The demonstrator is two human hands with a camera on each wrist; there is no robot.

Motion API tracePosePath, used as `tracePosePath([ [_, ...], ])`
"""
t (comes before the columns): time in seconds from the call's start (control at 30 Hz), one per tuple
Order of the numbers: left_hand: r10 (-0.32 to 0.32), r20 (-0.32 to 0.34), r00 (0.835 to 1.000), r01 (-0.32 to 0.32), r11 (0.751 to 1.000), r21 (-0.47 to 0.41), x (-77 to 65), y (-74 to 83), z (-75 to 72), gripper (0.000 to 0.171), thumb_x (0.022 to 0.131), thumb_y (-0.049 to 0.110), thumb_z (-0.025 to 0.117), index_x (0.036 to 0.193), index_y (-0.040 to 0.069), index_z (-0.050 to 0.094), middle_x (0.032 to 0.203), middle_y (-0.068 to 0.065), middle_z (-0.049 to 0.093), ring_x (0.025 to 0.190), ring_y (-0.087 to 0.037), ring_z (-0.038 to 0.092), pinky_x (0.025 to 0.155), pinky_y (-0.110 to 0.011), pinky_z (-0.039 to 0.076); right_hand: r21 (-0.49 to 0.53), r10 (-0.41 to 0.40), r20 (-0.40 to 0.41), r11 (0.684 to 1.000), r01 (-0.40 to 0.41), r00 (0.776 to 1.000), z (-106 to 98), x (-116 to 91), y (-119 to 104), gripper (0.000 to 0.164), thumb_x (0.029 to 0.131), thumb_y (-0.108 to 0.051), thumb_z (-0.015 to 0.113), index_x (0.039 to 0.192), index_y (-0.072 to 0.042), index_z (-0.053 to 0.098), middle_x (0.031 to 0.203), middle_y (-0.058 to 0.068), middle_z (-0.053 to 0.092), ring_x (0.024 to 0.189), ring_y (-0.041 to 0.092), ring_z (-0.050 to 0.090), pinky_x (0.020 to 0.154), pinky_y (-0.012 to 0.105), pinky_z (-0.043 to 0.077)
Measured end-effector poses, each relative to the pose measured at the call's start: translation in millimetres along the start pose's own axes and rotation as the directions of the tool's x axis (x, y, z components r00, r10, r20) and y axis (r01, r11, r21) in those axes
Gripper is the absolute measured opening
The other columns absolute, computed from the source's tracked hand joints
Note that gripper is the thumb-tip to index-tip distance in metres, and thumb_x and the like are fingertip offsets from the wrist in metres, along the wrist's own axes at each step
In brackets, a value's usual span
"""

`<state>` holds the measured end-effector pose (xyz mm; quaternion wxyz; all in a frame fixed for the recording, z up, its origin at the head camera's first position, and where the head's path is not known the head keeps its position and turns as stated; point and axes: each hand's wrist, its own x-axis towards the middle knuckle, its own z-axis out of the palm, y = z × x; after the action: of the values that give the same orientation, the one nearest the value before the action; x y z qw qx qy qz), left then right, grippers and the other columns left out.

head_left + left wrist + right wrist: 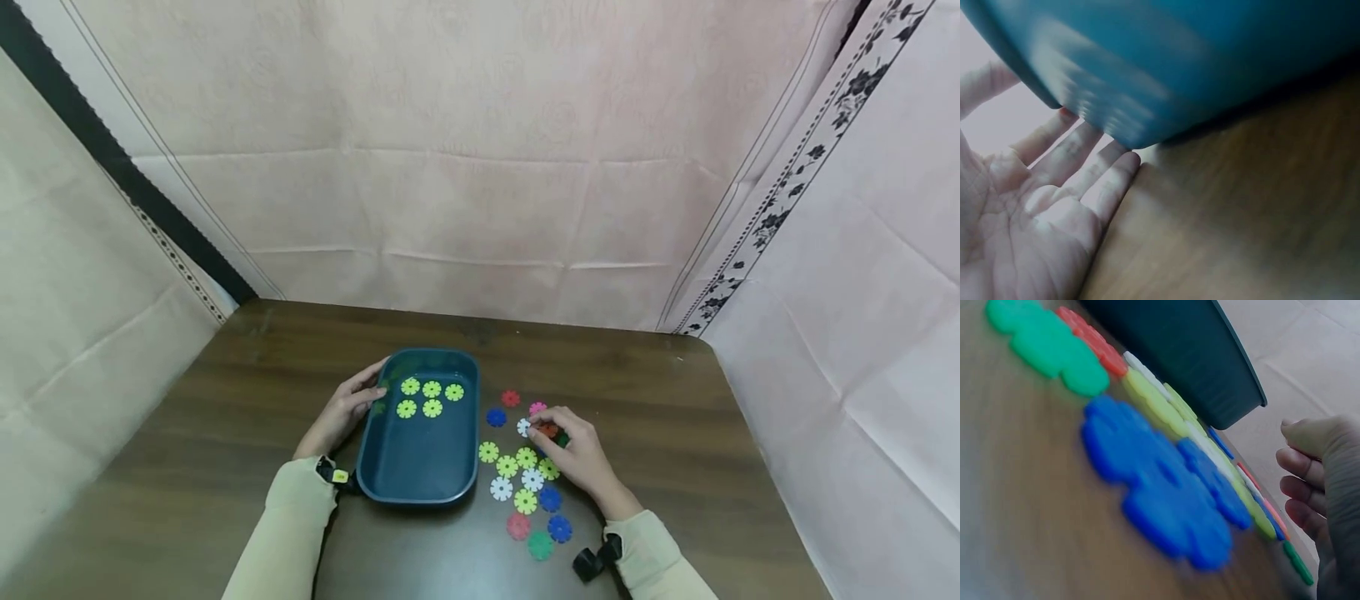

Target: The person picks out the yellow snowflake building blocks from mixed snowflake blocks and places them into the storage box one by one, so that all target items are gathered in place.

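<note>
A dark blue-green rectangular tray [418, 475] sits on the table with several yellow-green flower-shaped discs [432, 389] in its upper half. My left hand [347, 410] holds the tray's left side, thumb over the rim. In the left wrist view its fingers [1110, 181] lie along the tray's outer wall. Right of the tray my right hand [570, 450] hovers over loose discs, thumb and bent fingers apart. Its fingertips are close to a white disc [523, 427]; orange and dark green discs lie partly hidden beneath the hand. The right wrist view shows nothing between thumb and fingers.
More flower discs spread right of the tray: red [510, 398], blue [559, 528], green [540, 546], yellow-green [525, 501] and white [501, 488]. The brown wooden table [225, 467] is bordered by pale cloth hangings [465, 208] at the back and sides.
</note>
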<state>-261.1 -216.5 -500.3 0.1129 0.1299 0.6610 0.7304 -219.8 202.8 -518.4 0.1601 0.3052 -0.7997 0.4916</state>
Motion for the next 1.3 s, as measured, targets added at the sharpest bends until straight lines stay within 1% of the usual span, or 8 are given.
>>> tracePosePath([
  [0.2, -0.008, 0.007, 1.000, 0.008, 1.000, -0.009, -2.6, -0.5, 0.8, 0.059, 0.101, 0.012, 0.056, 0.157, 0.013, 0.037, 0.156, -0.017, 0.037, 0.135, -0.035, 0.043, 0.100, -0.031, 0.048, -0.051, -0.107, 0.092, 0.992, 0.112, 0.990, 8, 6, -4, 0.020, 0.088, -0.010, 0.077, 0.108, -0.009, 0.072, 0.103, -0.001, 0.068, 0.095, 0.018, 0.061, 0.078, 0.039, 0.055],
  [0.47, -0.014, 0.037, 0.999, 0.014, 1.000, 0.001, -5.0, 3.2, 2.5, 0.061, 0.101, 0.016, 0.058, 0.157, 0.013, 0.035, 0.155, -0.018, 0.039, 0.134, -0.036, 0.045, 0.100, -0.031, 0.048, -0.091, -0.225, 0.220, 0.964, 0.249, 0.949, 17, 11, -12, 0.024, 0.090, -0.014, 0.076, 0.113, -0.011, 0.072, 0.112, -0.001, 0.070, 0.105, 0.014, 0.060, 0.086, 0.037, 0.052],
  [0.63, -0.010, 0.043, 0.999, 0.010, 1.000, -0.014, 0.5, 7.4, 3.3, 0.058, 0.102, 0.015, 0.056, 0.156, 0.017, 0.038, 0.155, -0.015, 0.040, 0.136, -0.038, 0.043, 0.101, -0.032, 0.047, -0.154, -0.189, 0.241, 0.961, 0.229, 0.952, 19, 16, -15, 0.025, 0.088, -0.020, 0.078, 0.111, -0.012, 0.073, 0.111, -0.002, 0.067, 0.107, 0.012, 0.057, 0.087, 0.036, 0.051],
  [0.8, -0.040, 0.007, 0.999, 0.040, 0.999, 0.004, -4.6, 7.2, -0.4, 0.059, 0.100, 0.017, 0.059, 0.156, 0.016, 0.039, 0.154, -0.015, 0.041, 0.136, -0.036, 0.044, 0.100, -0.030, 0.048, -0.201, -0.163, 0.276, 0.954, 0.222, 0.947, 28, 14, -16, 0.020, 0.089, -0.026, 0.078, 0.106, -0.017, 0.074, 0.110, -0.005, 0.065, 0.104, 0.010, 0.053, 0.085, 0.034, 0.050],
  [0.87, -0.054, -0.003, 0.999, 0.054, 0.999, 0.009, -7.6, 6.6, -0.9, 0.059, 0.100, 0.019, 0.060, 0.155, 0.015, 0.040, 0.154, -0.015, 0.041, 0.134, -0.035, 0.046, 0.099, -0.030, 0.048, -0.210, -0.165, 0.282, 0.951, 0.229, 0.945, 31, 12, -16, 0.017, 0.089, -0.025, 0.078, 0.104, -0.017, 0.073, 0.109, -0.006, 0.065, 0.102, 0.009, 0.051, 0.083, 0.032, 0.049],
  [0.97, -0.064, 0.013, 0.998, 0.064, 0.998, 0.022, -10.2, 4.6, -1.4, 0.061, 0.100, 0.019, 0.059, 0.156, 0.012, 0.037, 0.155, -0.017, 0.039, 0.132, -0.035, 0.047, 0.099, -0.032, 0.048, -0.208, -0.172, 0.270, 0.950, 0.232, 0.947, 33, 8, -17, 0.014, 0.088, -0.021, 0.080, 0.100, -0.017, 0.074, 0.105, -0.006, 0.065, 0.098, 0.008, 0.050, 0.080, 0.030, 0.048],
  [1.1, -0.060, 0.017, 0.998, 0.059, 0.998, 0.022, -10.5, 5.3, -1.6, 0.061, 0.101, 0.019, 0.058, 0.157, 0.010, 0.036, 0.154, -0.019, 0.039, 0.131, -0.035, 0.048, 0.098, -0.033, 0.049, -0.200, -0.193, 0.258, 0.948, 0.248, 0.947, 35, 7, -17, 0.015, 0.087, -0.020, 0.080, 0.100, -0.015, 0.073, 0.105, -0.004, 0.066, 0.098, 0.010, 0.052, 0.079, 0.032, 0.049],
  [1.3, -0.045, 0.003, 0.999, 0.045, 0.999, 0.007, -8.8, 9.0, -1.4, 0.060, 0.101, 0.018, 0.058, 0.156, 0.012, 0.037, 0.154, -0.018, 0.040, 0.134, -0.038, 0.046, 0.099, -0.033, 0.049, -0.203, -0.141, 0.266, 0.959, 0.199, 0.954, 34, 11, -17, 0.021, 0.086, -0.028, 0.081, 0.103, -0.017, 0.073, 0.108, -0.005, 0.066, 0.102, 0.010, 0.052, 0.082, 0.034, 0.049],
])
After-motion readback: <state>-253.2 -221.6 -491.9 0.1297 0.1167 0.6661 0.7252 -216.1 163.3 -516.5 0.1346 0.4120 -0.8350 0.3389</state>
